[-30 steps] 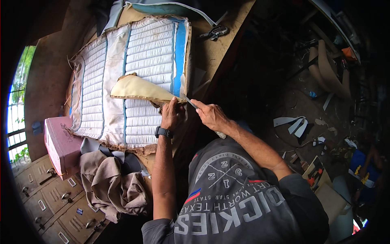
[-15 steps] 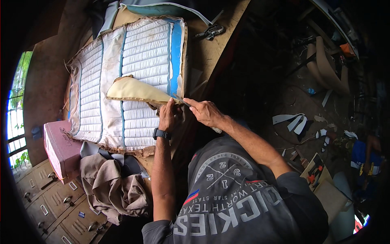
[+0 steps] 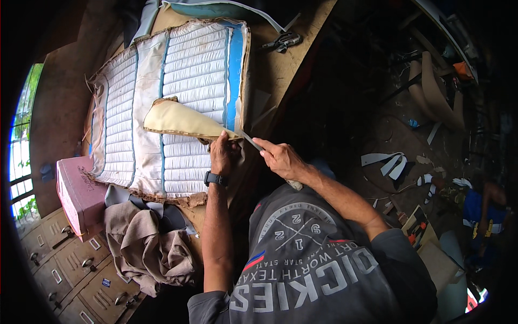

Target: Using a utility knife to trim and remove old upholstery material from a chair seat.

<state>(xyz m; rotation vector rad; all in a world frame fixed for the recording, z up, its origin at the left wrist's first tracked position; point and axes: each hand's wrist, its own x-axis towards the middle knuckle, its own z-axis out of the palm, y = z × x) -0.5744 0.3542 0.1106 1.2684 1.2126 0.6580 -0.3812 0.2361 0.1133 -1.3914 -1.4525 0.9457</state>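
My left hand [image 3: 221, 154] pinches the narrow end of a cream fabric piece [image 3: 181, 117] with a dark stitched edge. This piece lies folded over a large quilted white seat cover [image 3: 191, 70] with blue seams and frayed brown borders. My right hand [image 3: 283, 161] is wrapped round a knife [image 3: 250, 140], its blade pointing at the fabric's tip just beside my left fingers. A pale end, seemingly the knife's handle, sticks out below my right hand. Whether the blade touches the fabric I cannot tell.
Scissors [image 3: 283, 41] lie near the wooden table's [image 3: 310, 29] right edge. A pink box [image 3: 81, 189] and crumpled brown cloth [image 3: 148, 245] sit at the near left, above metal lockers [image 3: 70, 270]. White scraps [image 3: 391, 162] litter the dark floor at right.
My right hand has drawn the knife slightly to the right and toward me, away from the fabric's tip. My left hand keeps its pinch nearly in place.
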